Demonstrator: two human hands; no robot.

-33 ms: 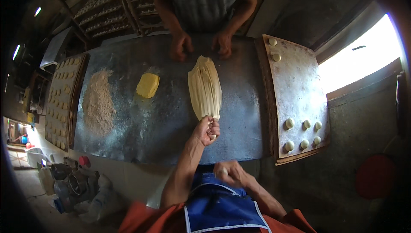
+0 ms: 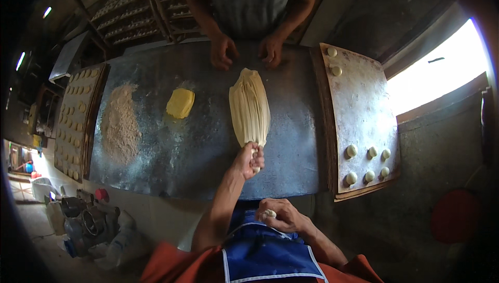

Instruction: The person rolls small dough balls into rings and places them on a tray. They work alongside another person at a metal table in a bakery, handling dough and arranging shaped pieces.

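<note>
A long, stretched piece of pale dough [image 2: 250,106] lies lengthwise on the metal-topped table [image 2: 291,168], its surface ridged with folds. My left hand [image 2: 246,160] is closed round its near end, and a little dough shows between the fingers. Close to my blue apron, just off the table's near edge, my right hand [image 2: 283,215] is closed on a small lump of dough [image 2: 267,214]. A yellow block of fat [image 2: 180,103], like butter or margarine, rests to the left of the long dough.
Flour [image 2: 120,122] is heaped at the table's left. Stacked trays [image 2: 364,111] on the right bear several dough balls [image 2: 352,151]; another tray [image 2: 78,111] with rounds stands far left. Across the table, a co-worker's hands [image 2: 223,51] rest near the far edge. Plastic jugs [image 2: 112,246] stand lower left.
My right hand has shifted slightly left and turned, so the lump in it shows more. My left hand has barely moved. The co-worker's left-side hand has moved slightly to the right.
</note>
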